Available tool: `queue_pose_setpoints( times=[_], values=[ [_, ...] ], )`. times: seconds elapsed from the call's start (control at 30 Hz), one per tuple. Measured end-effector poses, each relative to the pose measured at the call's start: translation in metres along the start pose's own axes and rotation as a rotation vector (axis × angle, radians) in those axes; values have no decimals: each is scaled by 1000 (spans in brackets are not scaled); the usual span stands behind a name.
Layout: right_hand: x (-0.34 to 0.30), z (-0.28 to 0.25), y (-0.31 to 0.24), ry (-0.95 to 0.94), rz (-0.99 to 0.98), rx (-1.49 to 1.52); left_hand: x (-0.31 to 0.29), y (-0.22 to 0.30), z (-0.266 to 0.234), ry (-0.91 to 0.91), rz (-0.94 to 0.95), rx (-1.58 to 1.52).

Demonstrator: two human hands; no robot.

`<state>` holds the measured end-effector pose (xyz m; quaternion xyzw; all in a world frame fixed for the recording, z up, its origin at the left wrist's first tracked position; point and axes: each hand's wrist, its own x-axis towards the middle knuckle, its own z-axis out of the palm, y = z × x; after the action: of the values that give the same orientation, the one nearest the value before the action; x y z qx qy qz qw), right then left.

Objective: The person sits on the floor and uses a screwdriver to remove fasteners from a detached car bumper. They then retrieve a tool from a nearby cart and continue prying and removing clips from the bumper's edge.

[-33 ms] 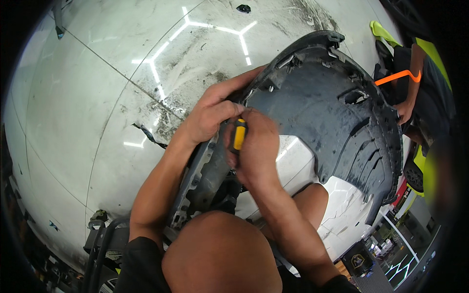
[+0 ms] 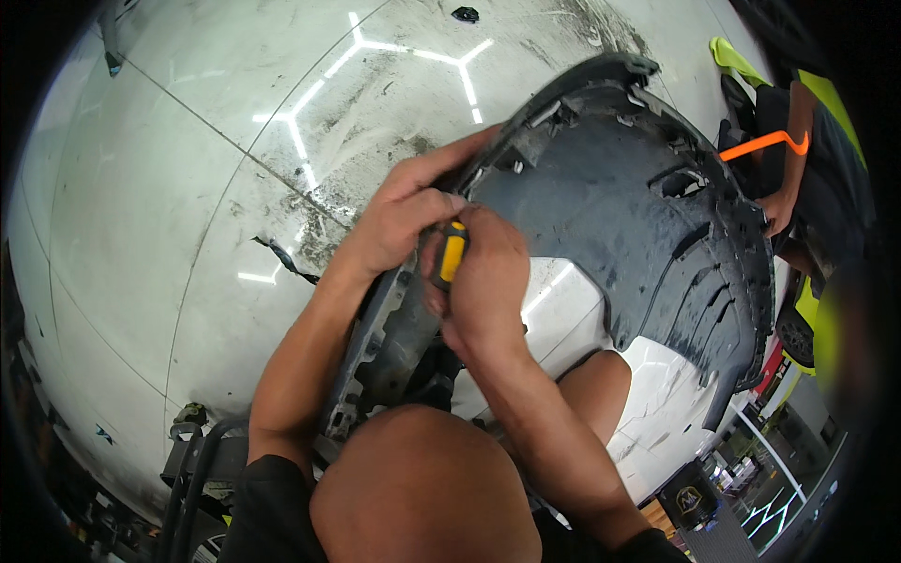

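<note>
A large, curved black plastic car panel (image 2: 582, 188), dusty and lined with clips and slots, lies across the floor ahead of me. My left hand (image 2: 405, 218) is closed on its left edge, thumb on top and fingers around the outer side. In my right hand (image 2: 490, 267) is a screwdriver (image 2: 452, 256) with a yellow and black handle, pressed close to that same edge beside my left thumb. Its tip is hidden by my fingers. My knee (image 2: 601, 385) shows beneath the right forearm.
Another person's hand (image 2: 777, 214) rests at the panel's far right side, near an orange strip (image 2: 765, 145). Broken black scraps (image 2: 286, 261) and dirt lie on the pale tiled floor (image 2: 188, 188). A dark metal-framed object (image 2: 202, 460) stands at lower left, a black box (image 2: 690, 497) at lower right.
My right hand and the screwdriver have shifted slightly left, and the yellow handle has tilted a little. The panel's upper left edge has moved slightly up and left.
</note>
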<state>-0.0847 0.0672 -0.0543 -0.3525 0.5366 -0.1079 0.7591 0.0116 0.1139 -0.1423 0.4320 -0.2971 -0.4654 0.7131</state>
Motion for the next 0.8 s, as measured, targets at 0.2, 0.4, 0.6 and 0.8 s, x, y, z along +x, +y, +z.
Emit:
queue_pose_setpoints(
  times=[0.2,0.4,0.6,0.8],
  values=[
    [-2,7,8,42,8,225,-7,-2,-4,24,-204,-77],
    [4,3,19,63,13,363,-2,-12,8,131,6,42],
    [8,8,32,79,-52,458,-8,-4,4,147,-156,4],
    [22,-7,26,123,20,490,-12,11,10,134,-286,-24]
  ],
)
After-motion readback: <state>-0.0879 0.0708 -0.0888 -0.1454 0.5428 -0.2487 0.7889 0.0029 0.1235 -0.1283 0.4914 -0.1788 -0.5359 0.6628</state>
